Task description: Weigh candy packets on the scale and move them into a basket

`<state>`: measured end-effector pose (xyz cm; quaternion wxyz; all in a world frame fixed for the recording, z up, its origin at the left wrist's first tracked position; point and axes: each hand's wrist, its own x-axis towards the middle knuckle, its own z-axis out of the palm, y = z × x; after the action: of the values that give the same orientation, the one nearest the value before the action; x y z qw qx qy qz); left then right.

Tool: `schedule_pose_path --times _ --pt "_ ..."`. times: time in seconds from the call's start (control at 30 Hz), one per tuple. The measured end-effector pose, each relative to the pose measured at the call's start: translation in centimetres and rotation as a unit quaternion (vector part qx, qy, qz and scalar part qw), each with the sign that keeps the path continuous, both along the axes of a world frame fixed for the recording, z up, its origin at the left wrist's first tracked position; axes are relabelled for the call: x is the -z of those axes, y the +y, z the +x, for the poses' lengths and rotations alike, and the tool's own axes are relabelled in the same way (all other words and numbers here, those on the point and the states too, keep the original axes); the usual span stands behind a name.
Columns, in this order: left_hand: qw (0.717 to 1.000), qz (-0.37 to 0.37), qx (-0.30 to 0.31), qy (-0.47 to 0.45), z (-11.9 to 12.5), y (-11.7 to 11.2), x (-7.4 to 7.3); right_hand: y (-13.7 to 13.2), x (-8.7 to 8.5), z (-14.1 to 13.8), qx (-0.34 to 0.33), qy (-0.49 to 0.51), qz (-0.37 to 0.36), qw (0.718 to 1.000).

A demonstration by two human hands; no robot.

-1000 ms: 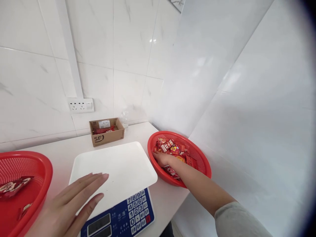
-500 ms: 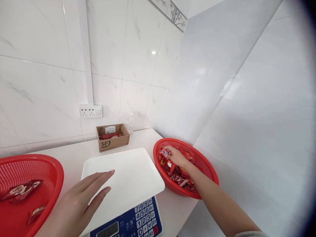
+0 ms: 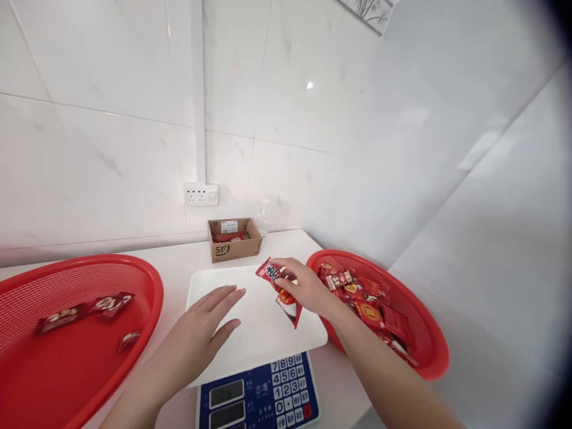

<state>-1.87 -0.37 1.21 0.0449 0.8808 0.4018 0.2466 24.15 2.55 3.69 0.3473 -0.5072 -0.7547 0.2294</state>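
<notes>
Red snack packets are gripped in my right hand, which is over the right part of the scale's white tray. One packet has a large dark character on it; another hangs below with a white part. My left hand is over the tray's left side, fingers stretched out and holding nothing. Below the tray shows the scale's blue panel with number keys and displays. To the right stands a red basket heaped with red-wrapped packets. The left red basket has a few packets.
At the back of the white table is a cardboard box with red packets inside. A clear plastic bottle stands beside it. A tiled wall with a power socket rises behind, and another wall borders the right basket.
My right hand has come out of the right basket with red packets and moved left over the tray. The view has turned left, showing more of the left basket.
</notes>
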Motion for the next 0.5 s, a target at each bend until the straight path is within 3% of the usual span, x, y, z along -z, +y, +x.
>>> schedule_pose_path --times 0.07,0.17,0.3,0.5 --pt "1.000 -0.013 -0.001 0.021 0.0 0.3 0.3 -0.5 0.3 -1.8 -0.038 -0.051 0.006 0.998" --pt "0.997 -0.055 0.017 0.056 0.0 0.6 0.8 -1.5 0.8 -2.9 -0.031 -0.115 -0.005 0.993" --pt "0.989 -0.113 0.027 0.097 0.0 1.1 1.4 -3.4 1.2 -2.5 -0.038 -0.166 -0.066 0.983" --pt "0.980 -0.142 -0.034 0.132 0.1 2.1 2.1 -5.9 1.5 -1.2 0.005 -0.220 -0.128 0.967"
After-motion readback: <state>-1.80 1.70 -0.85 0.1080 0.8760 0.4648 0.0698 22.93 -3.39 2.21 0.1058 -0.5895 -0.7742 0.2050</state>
